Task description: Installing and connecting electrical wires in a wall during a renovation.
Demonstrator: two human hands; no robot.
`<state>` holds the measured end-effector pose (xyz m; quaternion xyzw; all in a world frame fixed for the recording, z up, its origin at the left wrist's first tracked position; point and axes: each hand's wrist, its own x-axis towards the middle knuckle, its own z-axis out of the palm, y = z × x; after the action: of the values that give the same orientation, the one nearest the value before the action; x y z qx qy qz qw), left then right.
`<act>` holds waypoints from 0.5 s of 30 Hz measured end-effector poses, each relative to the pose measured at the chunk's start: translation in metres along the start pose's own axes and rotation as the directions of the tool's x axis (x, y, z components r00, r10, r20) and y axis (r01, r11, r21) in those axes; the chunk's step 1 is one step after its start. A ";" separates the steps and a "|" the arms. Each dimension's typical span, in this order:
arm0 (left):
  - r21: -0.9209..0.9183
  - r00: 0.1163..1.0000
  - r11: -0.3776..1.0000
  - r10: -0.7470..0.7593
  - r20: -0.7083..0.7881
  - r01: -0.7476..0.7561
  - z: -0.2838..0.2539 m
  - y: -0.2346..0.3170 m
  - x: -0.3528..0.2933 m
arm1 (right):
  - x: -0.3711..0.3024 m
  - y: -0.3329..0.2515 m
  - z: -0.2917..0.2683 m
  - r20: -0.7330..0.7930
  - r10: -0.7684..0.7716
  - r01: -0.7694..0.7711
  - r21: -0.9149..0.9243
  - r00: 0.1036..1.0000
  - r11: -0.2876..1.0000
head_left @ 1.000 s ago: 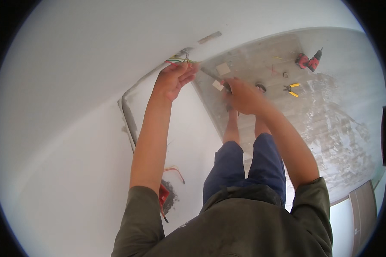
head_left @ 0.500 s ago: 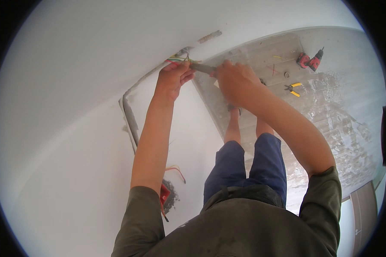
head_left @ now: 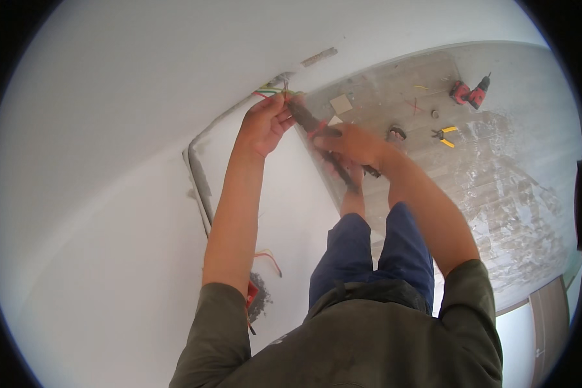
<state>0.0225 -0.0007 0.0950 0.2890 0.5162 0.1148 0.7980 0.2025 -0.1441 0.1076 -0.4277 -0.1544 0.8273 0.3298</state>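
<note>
**Pliers (head_left: 305, 118) at wires (head_left: 269, 91), upper centre of frame**

Left hand (head_left: 264, 126): thumb and forefinger pinch the wires, other fingers loosely bent. Right hand (head_left: 359, 143): fingers curled round the pliers' spread handles; bite unclear. Step, judged: working wire ends. Next move likely needs steady pinch, aligned tool.

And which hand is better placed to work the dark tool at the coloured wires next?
Probably the right hand: it grips the dark tool, whose far end is near the coloured wires. The left hand appears occupied, pinching at those wires.
</note>
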 end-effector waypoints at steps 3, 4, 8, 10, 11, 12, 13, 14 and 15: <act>-0.015 0.998 0.999 0.042 0.047 -0.041 0.003 -0.007 0.005 | 0.015 0.041 0.003 0.163 -0.151 0.033 0.566 0.975 0.824; -0.013 0.998 0.999 0.043 0.043 -0.043 0.000 -0.008 0.005 | 0.014 0.041 0.012 0.202 -0.171 0.009 0.623 0.964 0.783; -0.061 0.996 0.996 0.069 0.061 -0.066 -0.007 -0.012 0.008 | 0.025 0.055 0.042 0.281 -0.372 -0.116 0.905 0.885 0.408; -0.070 0.995 0.995 0.073 0.068 -0.068 -0.009 -0.009 0.008 | 0.030 0.062 0.060 0.227 -0.468 -0.119 0.961 0.854 0.249; -0.069 0.996 0.997 0.036 0.078 -0.031 -0.008 -0.008 0.009 | 0.035 0.067 0.064 0.203 -0.513 -0.132 0.976 0.834 0.172; -0.067 0.996 0.998 0.000 0.088 0.006 -0.006 -0.007 0.010 | 0.043 0.076 0.065 0.198 -0.628 -0.172 0.980 0.753 0.102; -0.066 0.996 0.998 0.002 0.084 0.003 -0.010 -0.004 0.010 | 0.041 0.071 0.066 0.202 -0.629 -0.177 0.979 0.751 0.103; -0.039 0.996 0.999 -0.020 0.082 0.024 -0.013 -0.001 0.010 | 0.037 0.067 0.065 0.196 -0.559 -0.094 0.974 0.806 0.205; -0.013 0.996 0.999 -0.043 0.080 0.044 -0.017 0.002 0.010 | 0.034 0.062 0.063 0.177 -0.488 -0.019 0.950 0.855 0.311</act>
<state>0.0120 0.0110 0.0837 0.2762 0.4892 0.0896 0.8224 0.1119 -0.1653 0.0901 0.0626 0.2111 0.7773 0.5894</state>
